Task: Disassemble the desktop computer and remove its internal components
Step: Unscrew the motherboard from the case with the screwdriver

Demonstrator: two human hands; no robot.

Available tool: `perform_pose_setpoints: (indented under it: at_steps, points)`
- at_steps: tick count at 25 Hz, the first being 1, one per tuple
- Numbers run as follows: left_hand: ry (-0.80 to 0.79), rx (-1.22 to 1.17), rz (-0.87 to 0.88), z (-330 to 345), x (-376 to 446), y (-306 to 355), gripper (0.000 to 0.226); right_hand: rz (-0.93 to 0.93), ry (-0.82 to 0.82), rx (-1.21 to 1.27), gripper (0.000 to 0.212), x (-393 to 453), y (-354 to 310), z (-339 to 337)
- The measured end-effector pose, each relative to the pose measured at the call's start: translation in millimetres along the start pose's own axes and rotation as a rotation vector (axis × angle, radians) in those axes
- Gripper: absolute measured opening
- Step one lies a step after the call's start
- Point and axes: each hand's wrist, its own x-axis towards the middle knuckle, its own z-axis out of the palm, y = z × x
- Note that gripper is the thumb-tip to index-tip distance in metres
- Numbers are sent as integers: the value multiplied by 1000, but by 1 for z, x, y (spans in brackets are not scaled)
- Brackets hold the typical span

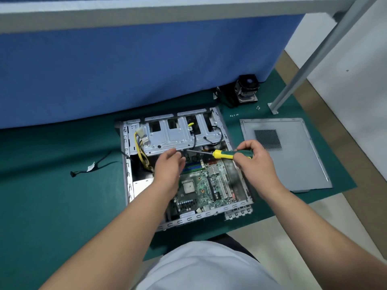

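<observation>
Fingers of the right hand (254, 162) are curled around the screwdriver (222, 154), pointed toward nine o'clock, while relaxed left hand (169, 166) fingers are rested inside the computer case (127, 185).

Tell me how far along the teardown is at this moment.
Done: the side panel lies off to the right, and a cooler and loose screws sit on the mat. In hand: the right hand holds a screwdriver, tip near the drive cage, left hand beside it. Left: motherboard, cage and cabling remain in the case.
</observation>
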Motion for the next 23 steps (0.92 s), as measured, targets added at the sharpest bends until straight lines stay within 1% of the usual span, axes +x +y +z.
perform_pose_setpoints:
  at_steps: [1,2,4,6,8,12,14,15,16,18,19,20,21,23]
  points:
    - [0,-196,-110,8,1,4,33,13,-6,14,17,4,-1,-4]
    - [-7,-315,-174,15,3,8,27,25,-12,25,17,9,-1,-9]
    - [-48,-421,-227,24,4,15,17,52,-36,66,18,20,-1,-14]
    - [-83,-453,-240,33,6,21,16,76,-63,108,18,31,-1,-18]
    - [-90,-446,-251,41,9,25,20,93,-88,115,16,42,1,-22]
    - [-34,-402,-235,59,23,23,21,109,-129,116,17,66,7,-30]
    - [-13,-412,-231,66,27,22,21,111,-149,154,18,78,10,-34]
    - [-10,-424,-235,69,29,21,22,119,-166,232,18,83,11,-36]
    - [-8,-435,-238,71,30,21,22,144,-189,365,19,88,11,-38]
    - [-14,-451,-244,78,31,20,22,242,-235,744,22,95,9,-39]
    - [-23,-457,-245,82,30,19,22,297,-249,916,27,98,9,-37]
    - [-33,-461,-242,86,29,18,23,336,-256,1019,32,101,9,-36]
    - [-42,-459,-236,90,29,16,23,356,-263,1036,35,103,9,-34]
    - [-46,-425,-221,97,29,14,24,364,-275,933,30,107,10,-30]
